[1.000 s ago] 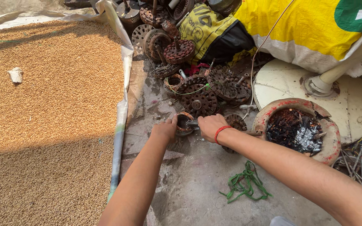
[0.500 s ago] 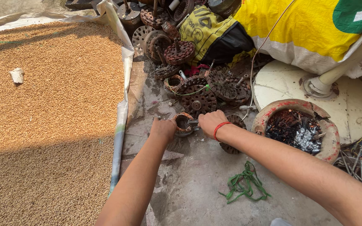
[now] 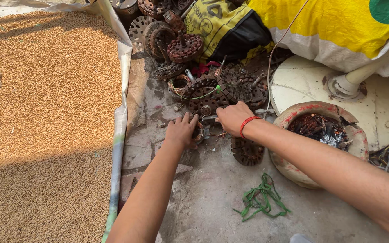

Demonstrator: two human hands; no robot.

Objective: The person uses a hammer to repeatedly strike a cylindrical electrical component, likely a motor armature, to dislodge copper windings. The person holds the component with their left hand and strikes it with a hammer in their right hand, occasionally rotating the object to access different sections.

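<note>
While a small rusty motor core (image 3: 199,132) on the floor is clasped by the left hand (image 3: 182,130), a metal tool (image 3: 209,118) at its 1 o'clock is gripped by the right hand (image 3: 232,118); prying judged under way, steadiness required.

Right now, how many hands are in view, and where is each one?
2. The left hand rests on a small rusty stator on the concrete floor. The right hand, with a red wristband, grips a metal tool beside it. No others show.
</note>
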